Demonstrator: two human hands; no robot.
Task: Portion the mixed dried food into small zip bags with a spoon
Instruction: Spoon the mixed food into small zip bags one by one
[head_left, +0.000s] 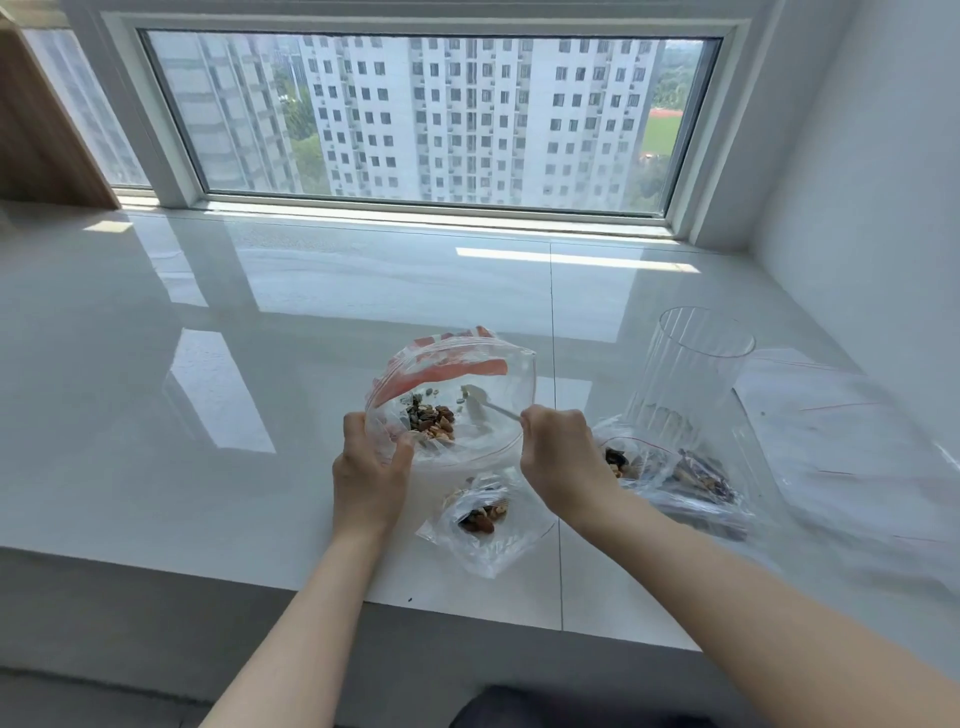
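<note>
Spoon blurs behind plastic mid-frame; left hand grips open zip bag, right hand pinches spoon's handle

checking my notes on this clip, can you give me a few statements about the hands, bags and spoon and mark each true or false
1. The left hand holds the large open bag. True.
2. The right hand holds a fork. False: it holds a white spoon, reaching into the bag.
3. The large bag is empty. False: it holds mixed dried food.
4. A small filled bag lies on the counter between the forearms. True.
5. The clear ribbed container stands to the left hand's side. False: it stands right of the right hand.
</note>
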